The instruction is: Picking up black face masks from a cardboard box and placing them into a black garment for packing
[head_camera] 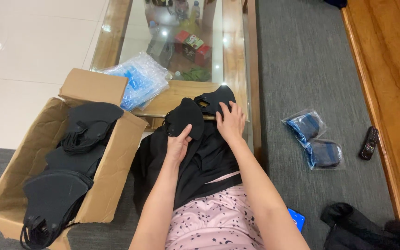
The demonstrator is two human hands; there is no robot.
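Grey carpet and a glass-topped wooden table carried the goods.

The grey carpet [297, 69] bore an open cardboard box [112, 148] of black masks at the left, two clear packets [315, 139] with dark blue contents at the right, and a dark phone [297, 218] with a blue screen near the person's knee. A black remote [369, 142] lay on the wooden ledge [394, 92]. On the low table [234, 55] rested a heap of clear blue-tinted bags [140, 83].

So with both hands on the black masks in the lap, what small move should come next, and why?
Probably lift the top mask clear with the left hand while the right hand presses the other mask down. The two masks overlap at the table edge, so lifting one alone would likely drag the other.
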